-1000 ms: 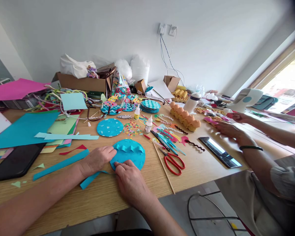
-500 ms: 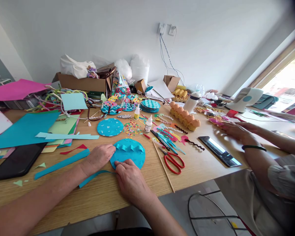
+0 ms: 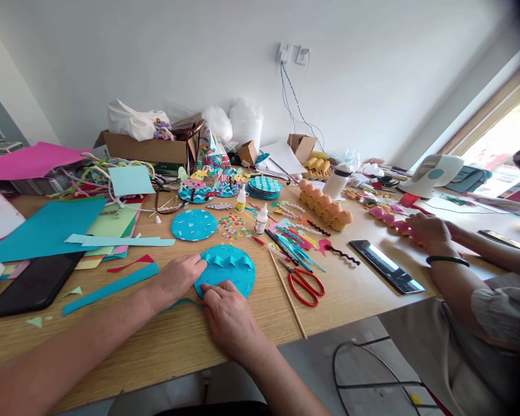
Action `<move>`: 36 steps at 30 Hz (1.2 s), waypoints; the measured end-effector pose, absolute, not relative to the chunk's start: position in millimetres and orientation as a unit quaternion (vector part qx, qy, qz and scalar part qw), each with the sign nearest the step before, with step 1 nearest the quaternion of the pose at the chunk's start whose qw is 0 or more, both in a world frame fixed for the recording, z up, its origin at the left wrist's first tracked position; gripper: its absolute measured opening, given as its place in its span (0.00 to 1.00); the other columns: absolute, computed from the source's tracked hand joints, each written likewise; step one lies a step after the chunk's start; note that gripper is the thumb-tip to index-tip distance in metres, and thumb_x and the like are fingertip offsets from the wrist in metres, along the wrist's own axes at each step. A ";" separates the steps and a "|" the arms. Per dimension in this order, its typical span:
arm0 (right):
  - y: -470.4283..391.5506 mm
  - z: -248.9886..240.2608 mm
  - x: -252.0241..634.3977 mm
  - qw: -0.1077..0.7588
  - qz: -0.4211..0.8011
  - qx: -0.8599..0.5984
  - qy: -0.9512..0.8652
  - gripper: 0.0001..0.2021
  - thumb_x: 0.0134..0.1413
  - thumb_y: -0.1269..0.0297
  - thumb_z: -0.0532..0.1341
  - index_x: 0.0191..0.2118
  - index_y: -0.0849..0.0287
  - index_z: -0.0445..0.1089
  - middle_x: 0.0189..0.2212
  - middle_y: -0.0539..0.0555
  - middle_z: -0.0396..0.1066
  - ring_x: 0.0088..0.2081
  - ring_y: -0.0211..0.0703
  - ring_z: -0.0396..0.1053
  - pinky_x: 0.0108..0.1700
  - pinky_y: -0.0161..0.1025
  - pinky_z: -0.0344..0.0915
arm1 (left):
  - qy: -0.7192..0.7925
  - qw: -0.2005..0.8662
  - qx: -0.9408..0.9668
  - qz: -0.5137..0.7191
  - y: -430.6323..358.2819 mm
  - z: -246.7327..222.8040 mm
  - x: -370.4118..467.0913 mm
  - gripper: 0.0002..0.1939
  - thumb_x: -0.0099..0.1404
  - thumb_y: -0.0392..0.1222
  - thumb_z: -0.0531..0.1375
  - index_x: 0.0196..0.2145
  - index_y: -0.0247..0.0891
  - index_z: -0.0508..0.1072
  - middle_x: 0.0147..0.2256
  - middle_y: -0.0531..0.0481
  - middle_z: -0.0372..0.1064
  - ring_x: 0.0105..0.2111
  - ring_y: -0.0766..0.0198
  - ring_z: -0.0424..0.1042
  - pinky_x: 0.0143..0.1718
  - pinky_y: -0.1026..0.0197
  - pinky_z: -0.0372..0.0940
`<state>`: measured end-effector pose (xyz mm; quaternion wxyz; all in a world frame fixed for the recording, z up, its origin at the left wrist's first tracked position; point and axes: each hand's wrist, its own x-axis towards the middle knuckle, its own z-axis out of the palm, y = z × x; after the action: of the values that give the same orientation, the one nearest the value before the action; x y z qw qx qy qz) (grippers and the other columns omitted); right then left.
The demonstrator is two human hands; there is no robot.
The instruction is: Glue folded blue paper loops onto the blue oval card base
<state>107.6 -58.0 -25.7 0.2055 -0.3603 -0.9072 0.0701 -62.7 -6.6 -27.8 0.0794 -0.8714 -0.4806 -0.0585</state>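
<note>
A round blue disc (image 3: 238, 280) lies flat on the table in front of me, with a wavy blue paper band (image 3: 229, 263) standing across its upper half. My left hand (image 3: 182, 277) is closed, its fingertips pressed together on the disc's left edge. Lower down, the fingers of my right hand (image 3: 229, 315) are bent over the disc's lower left edge, closed on the end of a narrow blue paper strip (image 3: 184, 302). That strip trails left, passing partly behind my left forearm. Exactly how the right fingertips grip it is hidden.
Another blue disc (image 3: 194, 224), glue bottles (image 3: 260, 221), red-handled scissors (image 3: 305, 286) and a wooden stick (image 3: 290, 300) lie around. A loose blue strip (image 3: 112, 288) and a black phone (image 3: 34, 283) are at left. Another person's hands (image 3: 433, 231) work at right beside a tablet (image 3: 385, 266).
My left hand has shifted slightly right along the disc's edge, and its forearm covers more of the trailing strip. My right hand stays put. The other person's hands have moved right.
</note>
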 end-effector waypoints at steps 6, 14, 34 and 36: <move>-57.2 -27.2 107.3 0.195 0.060 -0.359 -0.911 0.08 0.54 0.79 0.54 0.29 0.59 0.64 0.33 0.52 0.72 0.31 0.40 0.63 0.38 0.36 0.57 | -0.490 0.092 -0.863 -0.078 -4.5 -34.3 -60.8 0.11 0.64 0.28 0.48 0.28 0.38 0.64 0.27 0.51 0.62 0.29 0.62 0.66 0.31 0.62 0.63; -57.2 -28.3 106.5 0.197 0.046 -0.362 -0.910 0.07 0.52 0.78 0.56 0.28 0.59 0.64 0.32 0.50 0.72 0.31 0.40 0.63 0.37 0.36 0.56 | -0.503 0.084 -0.854 -0.100 -4.7 -36.0 -59.3 0.11 0.63 0.28 0.49 0.28 0.38 0.65 0.29 0.50 0.64 0.29 0.62 0.67 0.31 0.62 0.62; -57.8 -27.1 107.8 0.212 0.055 -0.362 -0.906 0.08 0.52 0.79 0.55 0.29 0.60 0.65 0.34 0.51 0.72 0.32 0.40 0.64 0.38 0.36 0.57 | -0.515 0.011 -0.848 -0.128 -6.5 -22.1 -65.8 0.08 0.63 0.33 0.51 0.30 0.38 0.68 0.31 0.51 0.68 0.32 0.64 0.69 0.32 0.65 0.62; -57.9 -27.1 107.9 0.210 0.054 -0.362 -0.907 0.08 0.52 0.79 0.55 0.29 0.60 0.65 0.34 0.51 0.72 0.32 0.40 0.64 0.38 0.36 0.57 | -0.513 0.008 -0.849 -0.129 -6.3 -23.1 -65.7 0.08 0.63 0.33 0.51 0.29 0.37 0.68 0.30 0.51 0.67 0.31 0.64 0.69 0.31 0.64 0.61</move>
<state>107.9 -57.9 -27.1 0.2096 -0.3615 -0.9069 0.0543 -65.7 -6.3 -23.1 0.0084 -0.8488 -0.5127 -0.1286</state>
